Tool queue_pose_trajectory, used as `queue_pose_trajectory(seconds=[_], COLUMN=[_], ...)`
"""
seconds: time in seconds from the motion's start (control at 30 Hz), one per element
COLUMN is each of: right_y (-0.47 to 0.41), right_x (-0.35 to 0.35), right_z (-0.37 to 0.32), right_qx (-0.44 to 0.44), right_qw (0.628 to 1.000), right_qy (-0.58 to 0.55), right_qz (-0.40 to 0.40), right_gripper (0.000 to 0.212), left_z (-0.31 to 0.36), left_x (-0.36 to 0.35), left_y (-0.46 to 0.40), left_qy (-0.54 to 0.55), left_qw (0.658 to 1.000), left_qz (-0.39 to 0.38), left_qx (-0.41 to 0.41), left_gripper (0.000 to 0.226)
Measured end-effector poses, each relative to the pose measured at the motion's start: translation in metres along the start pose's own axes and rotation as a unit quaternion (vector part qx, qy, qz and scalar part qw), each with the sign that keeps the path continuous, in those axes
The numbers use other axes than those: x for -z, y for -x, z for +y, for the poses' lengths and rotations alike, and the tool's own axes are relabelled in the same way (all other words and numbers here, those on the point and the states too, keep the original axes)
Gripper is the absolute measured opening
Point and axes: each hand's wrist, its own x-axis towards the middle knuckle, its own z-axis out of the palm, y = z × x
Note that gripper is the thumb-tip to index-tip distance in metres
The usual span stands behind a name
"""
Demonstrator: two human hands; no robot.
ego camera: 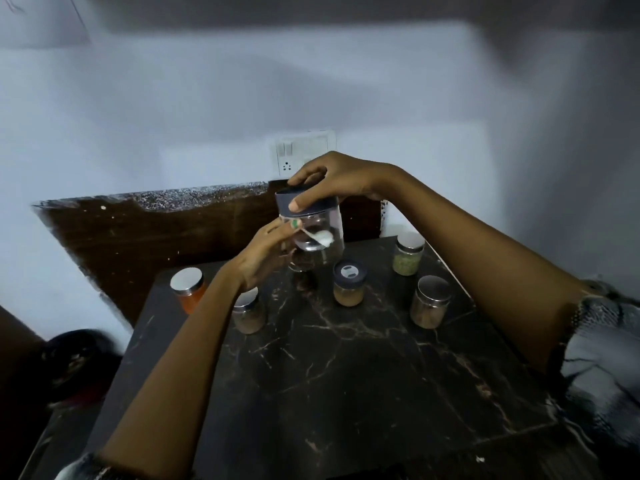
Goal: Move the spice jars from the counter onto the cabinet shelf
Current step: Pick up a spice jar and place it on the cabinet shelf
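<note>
Spice jar, clear — a round, see-through body with a dark flat-topped screw lid, held tilted in the air above the counter; a small white spoon is seen inside. The lid is gripped from above by the right hand, fingers curled round its rim; the body is held from the side by the left hand, fingers wrapped on it.

Counter: dark stone-look slab with pale veins — five more jars are stood on it, well apart:
- orange-filled jar, shiny metal lid;
- tan-filled jar, metal lid;
- dark-lidded jar, beige powder;
- green-filled jar;
- brown-filled jar, metal lid.
</note>
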Motion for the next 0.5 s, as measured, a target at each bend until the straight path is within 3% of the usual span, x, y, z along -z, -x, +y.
queue_pose_trajectory(seconds=[0.07, 0.23, 0.5], right_y=[-0.001, -0.008, 0.004], right_x=[0.001, 0.004, 0.037], right_z=[-0.005, -0.019, -0.031], right_qx=[-0.008, -0.031, -0.032], right_qw=[0.999, 0.991, 0.999], right_qy=[0.017, 0.103, 0.036], right_qz=[0.042, 0.083, -0.022], right_gripper=[0.048, 0.052, 0.041], left_z=[0.006, 0.021, 0.041], left_x=[0.0, -0.008, -0.012], left_y=[-0.003, -0.008, -0.015], left_qy=[0.002, -0.072, 0.025], left_qw=[1.0, 0.993, 0.998], left_qz=[0.009, 0.057, -0.014], left_qx=[-0.021, -0.08, -0.053], left_gripper=[0.052, 0.063, 0.039])
